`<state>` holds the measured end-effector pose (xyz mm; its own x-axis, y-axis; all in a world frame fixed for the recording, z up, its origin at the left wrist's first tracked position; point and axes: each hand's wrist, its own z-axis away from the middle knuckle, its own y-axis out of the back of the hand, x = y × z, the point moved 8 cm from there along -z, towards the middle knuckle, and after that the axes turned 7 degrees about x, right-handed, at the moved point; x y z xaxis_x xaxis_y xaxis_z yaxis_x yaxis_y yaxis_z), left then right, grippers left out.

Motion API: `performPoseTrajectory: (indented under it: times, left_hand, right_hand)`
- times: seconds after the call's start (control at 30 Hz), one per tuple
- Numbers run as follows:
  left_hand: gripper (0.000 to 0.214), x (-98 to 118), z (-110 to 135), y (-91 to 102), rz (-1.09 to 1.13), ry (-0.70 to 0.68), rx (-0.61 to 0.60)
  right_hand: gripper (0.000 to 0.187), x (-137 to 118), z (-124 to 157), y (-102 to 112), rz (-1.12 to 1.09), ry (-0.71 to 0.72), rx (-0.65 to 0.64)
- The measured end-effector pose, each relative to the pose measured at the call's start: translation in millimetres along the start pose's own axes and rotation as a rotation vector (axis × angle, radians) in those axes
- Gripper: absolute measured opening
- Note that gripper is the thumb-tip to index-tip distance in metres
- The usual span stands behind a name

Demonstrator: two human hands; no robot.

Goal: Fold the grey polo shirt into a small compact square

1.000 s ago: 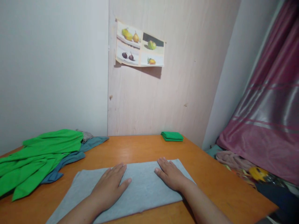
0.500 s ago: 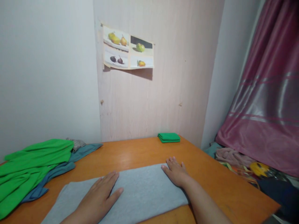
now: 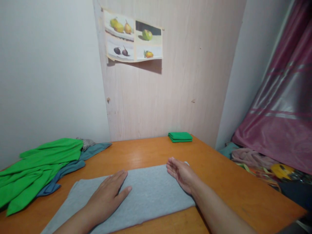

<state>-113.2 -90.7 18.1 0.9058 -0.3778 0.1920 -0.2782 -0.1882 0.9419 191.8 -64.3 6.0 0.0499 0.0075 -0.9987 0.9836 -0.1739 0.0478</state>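
Observation:
A light grey folded cloth (image 3: 151, 191), which looks like a garment, lies flat on the orange-brown table (image 3: 138, 152). My left hand (image 3: 109, 193) rests flat on its left part, fingers stretched out and thumb apart. Over the cloth's right end is my right hand (image 3: 180, 174), turned on its edge with the palm facing left. Its fingers are extended and hold nothing. The cloth's lower left part runs behind my left forearm and out of the picture.
A bright green garment (image 3: 48, 162) lies heaped on blue cloth (image 3: 70, 172) at the table's left. At the far right corner sits a neatly folded green cloth (image 3: 180, 137). Beyond the right edge are heaped fabrics (image 3: 251, 157) below a pink curtain (image 3: 275, 130).
My right hand has turned from palm down onto its edge at the cloth's right end. My left hand stays flat on the cloth. The whole view has shifted slightly.

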Motion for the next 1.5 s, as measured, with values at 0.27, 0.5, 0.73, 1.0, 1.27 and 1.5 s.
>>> performPoseTrajectory:
  times: [0.27, 0.5, 0.73, 1.0, 1.27, 1.5]
  left_hand:
    - [0.074, -2.3, -0.4, -2.6, -0.025, -0.015, -0.009]
    - [0.073, -0.7, -0.4, -2.1, -0.046, -0.025, -0.010]
    - [0.076, -1.4, -1.6, -3.0, -0.048, -0.016, -0.024]
    - [0.076, 2.0, -1.1, -1.4, -0.043, -0.034, -0.029]
    - [0.077, 2.0, -4.0, -1.6, -0.021, -0.033, -0.024]
    - [0.080, 3.0, -5.9, -3.2, -0.017, -0.053, -0.021]
  right_hand:
    - [0.012, 17.4, -21.3, 55.7, -0.460, -0.175, 0.421]
    - [0.015, 8.4, 0.8, 2.4, -0.696, -0.319, 0.105]
    - [0.014, 18.1, -11.7, 48.9, -0.699, -0.338, 0.408]
    - [0.020, 2.0, 9.8, 1.9, -0.702, -0.346, 0.056]
    - [0.017, 9.4, -4.4, 60.1, -0.657, -0.305, 0.397]
    - [0.016, -10.1, 32.8, 33.2, -0.692, -0.302, 0.189]
